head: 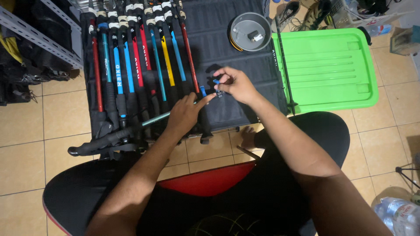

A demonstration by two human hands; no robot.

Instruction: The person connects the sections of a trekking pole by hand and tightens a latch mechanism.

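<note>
My left hand (186,114) lies on a teal trekking pole (144,123) that crosses the dark mat (236,48), fingers curled over the shaft, index finger stretched toward the tip. My right hand (236,84) pinches a small blue-and-black clip (217,87) at that tip between thumb and fingers. I judge the pole light, stiff and smooth, best held at the black grip or mid-shaft; the clip looks tiny and easy to drop. I count 1 pole in hand, about 9 more in the row of poles (135,57), though overlaps blur that, 1 grey pan (250,27) and 1 green lid (328,65).
</note>
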